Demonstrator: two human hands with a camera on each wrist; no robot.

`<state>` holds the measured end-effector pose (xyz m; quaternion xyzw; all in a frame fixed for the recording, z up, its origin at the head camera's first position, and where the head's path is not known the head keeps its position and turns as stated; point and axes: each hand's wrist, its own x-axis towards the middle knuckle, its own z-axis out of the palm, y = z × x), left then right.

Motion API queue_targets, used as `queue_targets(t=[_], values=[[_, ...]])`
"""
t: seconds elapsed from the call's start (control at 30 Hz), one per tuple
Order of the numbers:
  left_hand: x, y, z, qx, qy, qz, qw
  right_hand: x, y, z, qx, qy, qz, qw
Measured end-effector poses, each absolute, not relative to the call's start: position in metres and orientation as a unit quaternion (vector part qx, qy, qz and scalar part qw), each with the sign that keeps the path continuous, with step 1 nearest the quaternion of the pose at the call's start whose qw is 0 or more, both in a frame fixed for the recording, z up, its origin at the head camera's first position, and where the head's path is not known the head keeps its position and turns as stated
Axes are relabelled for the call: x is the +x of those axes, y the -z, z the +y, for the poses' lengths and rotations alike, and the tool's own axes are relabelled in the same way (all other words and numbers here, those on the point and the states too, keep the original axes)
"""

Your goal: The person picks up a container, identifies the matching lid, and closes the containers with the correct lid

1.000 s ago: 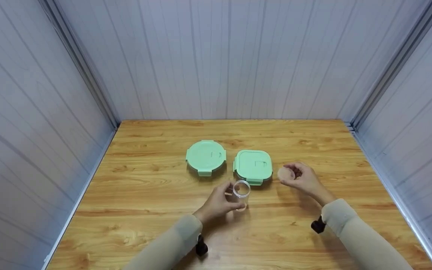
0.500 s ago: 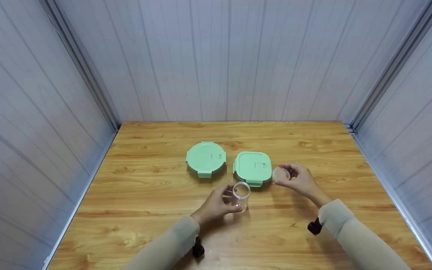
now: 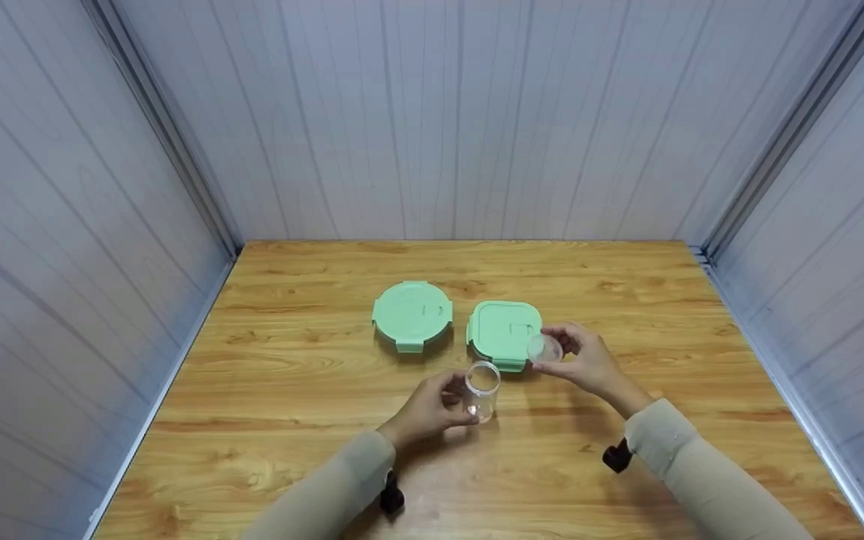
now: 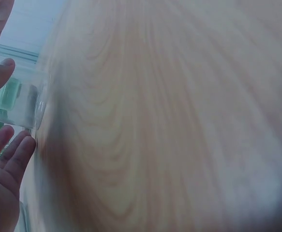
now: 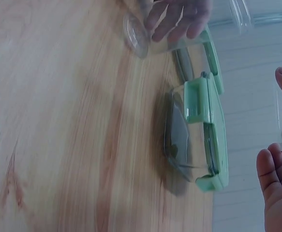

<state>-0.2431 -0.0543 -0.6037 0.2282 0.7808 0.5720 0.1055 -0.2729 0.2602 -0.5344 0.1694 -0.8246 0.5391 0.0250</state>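
Note:
A clear, see-through jar point(image 3: 482, 405) with its mouth up is on the wooden table, in front of the square container. My left hand point(image 3: 432, 405) holds it from the left, thumb on the near side and fingers on the far side. In the left wrist view the jar point(image 4: 22, 104) lies between thumb and fingers. My right hand point(image 3: 586, 364) pinches a round translucent lid point(image 3: 544, 349) by its edge. That lid is above the table, overlapping the right side of the square container in the head view. It is partly cut off in the right wrist view.
A square glass container point(image 3: 505, 334) with a green clip lid stands just beyond the jar. A round container point(image 3: 412, 315) with a matching green lid stands to its left. Pale panel walls point(image 3: 432, 120) enclose the wooden table point(image 3: 289, 405) at the back and sides.
My right hand has moved left with the translucent lid, closer to the jar and over the square container's edge. My left hand and the jar have stayed nearly still.

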Motion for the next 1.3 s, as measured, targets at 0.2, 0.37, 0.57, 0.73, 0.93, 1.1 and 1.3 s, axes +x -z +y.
queue_targets(t=[0.2, 0.37, 0.57, 0.73, 0.93, 1.1, 1.3], values=[[-0.246, 0.607, -0.055, 0.228, -0.577, 0.776, 0.112, -0.269, 0.531, 0.250, 0.180, -0.551, -0.814, 0.026], [-0.247, 0.608, -0.054, 0.222, -0.584, 0.772, 0.116, -0.266, 0.528, 0.244, 0.198, -0.547, -0.813, 0.026], [-0.248, 0.608, -0.052, 0.226, -0.587, 0.768, 0.119, -0.264, 0.527, 0.234, 0.224, -0.539, -0.811, 0.019], [-0.247, 0.608, -0.051, 0.229, -0.583, 0.771, 0.116, -0.263, 0.524, 0.224, 0.227, -0.528, -0.818, 0.019], [-0.248, 0.608, -0.049, 0.226, -0.575, 0.778, 0.114, -0.262, 0.522, 0.211, 0.240, -0.534, -0.811, 0.012], [-0.248, 0.608, -0.049, 0.223, -0.566, 0.786, 0.109, -0.261, 0.522, 0.203, 0.256, -0.533, -0.806, 0.007], [-0.247, 0.607, -0.049, 0.217, -0.556, 0.795, 0.109, -0.259, 0.523, 0.196, 0.273, -0.520, -0.809, 0.014]])
